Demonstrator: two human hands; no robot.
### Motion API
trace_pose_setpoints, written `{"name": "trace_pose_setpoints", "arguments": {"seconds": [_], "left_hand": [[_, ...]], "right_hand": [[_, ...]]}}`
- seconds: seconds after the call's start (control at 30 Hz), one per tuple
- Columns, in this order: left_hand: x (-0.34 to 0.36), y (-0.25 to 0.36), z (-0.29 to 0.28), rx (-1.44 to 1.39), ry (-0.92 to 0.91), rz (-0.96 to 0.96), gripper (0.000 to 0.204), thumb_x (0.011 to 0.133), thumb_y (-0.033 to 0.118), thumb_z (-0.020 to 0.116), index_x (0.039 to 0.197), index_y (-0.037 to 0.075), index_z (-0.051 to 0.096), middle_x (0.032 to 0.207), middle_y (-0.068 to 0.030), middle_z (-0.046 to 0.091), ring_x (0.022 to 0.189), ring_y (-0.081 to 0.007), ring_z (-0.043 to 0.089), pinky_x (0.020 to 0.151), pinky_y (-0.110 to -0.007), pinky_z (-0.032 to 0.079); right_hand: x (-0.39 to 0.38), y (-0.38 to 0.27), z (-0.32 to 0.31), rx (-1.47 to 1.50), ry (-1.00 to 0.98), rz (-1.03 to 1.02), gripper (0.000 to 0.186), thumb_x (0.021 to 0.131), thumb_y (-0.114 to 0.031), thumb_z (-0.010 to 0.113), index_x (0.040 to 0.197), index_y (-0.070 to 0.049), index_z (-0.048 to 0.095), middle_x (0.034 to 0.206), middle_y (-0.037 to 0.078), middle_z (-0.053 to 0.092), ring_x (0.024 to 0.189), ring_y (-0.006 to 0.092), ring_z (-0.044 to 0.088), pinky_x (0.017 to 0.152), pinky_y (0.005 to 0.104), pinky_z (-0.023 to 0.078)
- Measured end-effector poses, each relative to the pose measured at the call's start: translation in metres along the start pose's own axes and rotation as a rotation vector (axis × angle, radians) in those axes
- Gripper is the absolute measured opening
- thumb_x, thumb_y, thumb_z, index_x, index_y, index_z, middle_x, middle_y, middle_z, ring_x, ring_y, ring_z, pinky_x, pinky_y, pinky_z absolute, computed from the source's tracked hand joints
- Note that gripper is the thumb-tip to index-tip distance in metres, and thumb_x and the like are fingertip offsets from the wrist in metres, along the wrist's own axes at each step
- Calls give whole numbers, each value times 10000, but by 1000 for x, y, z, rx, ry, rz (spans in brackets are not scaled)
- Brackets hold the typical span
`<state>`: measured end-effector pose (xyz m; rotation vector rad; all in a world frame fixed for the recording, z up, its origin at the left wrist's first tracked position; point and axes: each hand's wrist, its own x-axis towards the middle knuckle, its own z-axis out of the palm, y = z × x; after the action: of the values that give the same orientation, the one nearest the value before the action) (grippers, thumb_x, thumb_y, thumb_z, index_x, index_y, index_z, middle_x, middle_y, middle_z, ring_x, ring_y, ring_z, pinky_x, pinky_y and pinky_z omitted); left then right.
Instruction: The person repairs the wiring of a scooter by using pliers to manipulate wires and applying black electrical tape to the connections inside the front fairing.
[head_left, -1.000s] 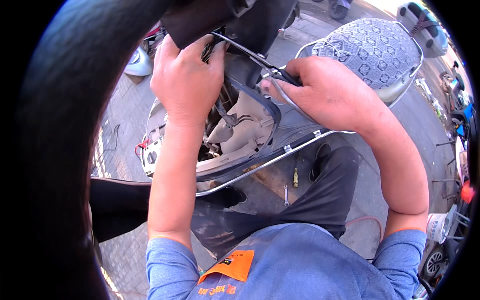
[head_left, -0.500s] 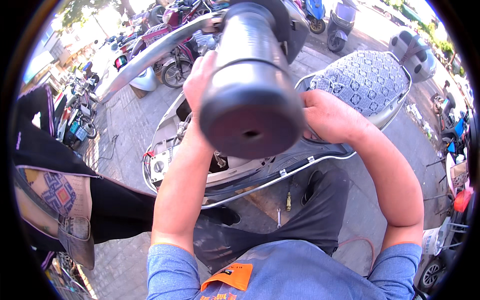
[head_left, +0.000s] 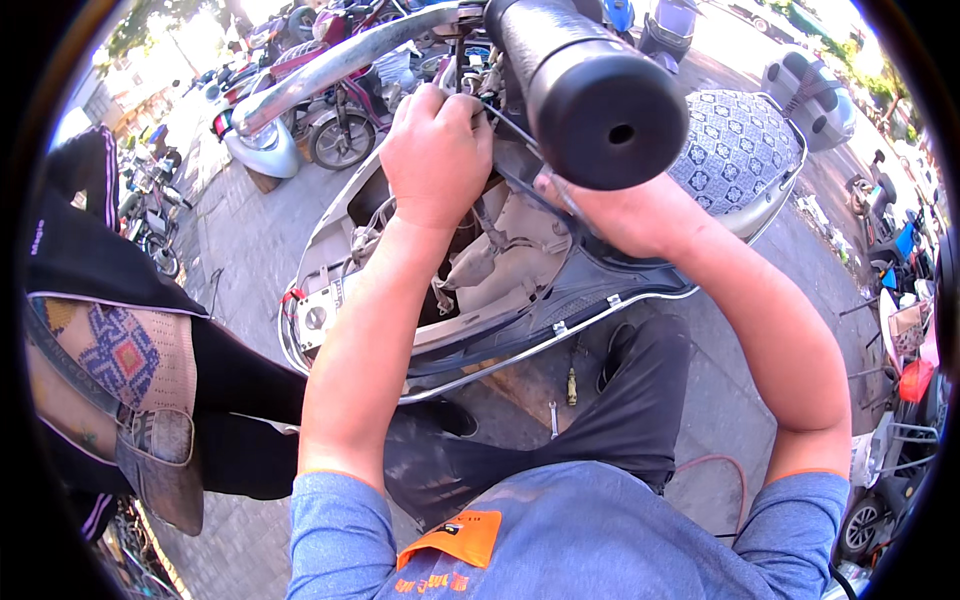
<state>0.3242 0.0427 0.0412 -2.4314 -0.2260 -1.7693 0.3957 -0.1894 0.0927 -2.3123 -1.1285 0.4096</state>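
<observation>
My left hand (head_left: 435, 150) is closed at the steering column of an opened scooter (head_left: 520, 260), its fingertips among dark parts; what they grip is hidden. To its right, my right hand (head_left: 615, 215) is wrapped round a long metal tool (head_left: 515, 130), which slants up toward my left fingers. A black handlebar grip (head_left: 610, 120) looms close to the camera above my right hand and covers part of it. A curved silver bar (head_left: 340, 60) reaches left from the top. The scooter's floor is uncovered, with pale plastic and cables showing.
A person (head_left: 230, 420) in black with a patterned bag stands close at left. A patterned seat (head_left: 735, 145) lies right. A wrench (head_left: 554, 420) and a yellow-handled screwdriver (head_left: 571, 387) lie on the paving below. Parked two-wheelers (head_left: 340, 135) line the background; a bucket (head_left: 870, 460) stands at right.
The view has shifted, bringing the handlebar grip, silver bar and the person at left into sight. My hands stay at the column, the right one slightly further left in the picture, still on the tool.
</observation>
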Motion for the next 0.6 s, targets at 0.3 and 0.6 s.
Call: {"name": "trace_pose_setpoints", "arguments": {"seconds": [0.3, 0.6], "left_hand": [[-7, 4, 2, -134, -32, -208, 153, 843, 258, 816, 911, 123, 798, 924, -69, 669, 918, -310, 704, 754, -437, 583], [-3, 5, 4, -73, 42, -190, 198, 878, 264, 833, 1041, 167, 888, 1000, -106, 773, 987, -350, 736, 882, -455, 581]], "right_hand": [[7, 37, 46, -11, 354, -289, 619, 1036, -575, 695, 884, 24, 725, 821, 259, 710, 874, 457, 712, 803, 539, 567], [4, 36, 35, 193, 306, -286, 522, 1019, -483, 734, 901, 26, 733, 790, 273, 691, 836, 478, 707, 778, 525, 569]]}}
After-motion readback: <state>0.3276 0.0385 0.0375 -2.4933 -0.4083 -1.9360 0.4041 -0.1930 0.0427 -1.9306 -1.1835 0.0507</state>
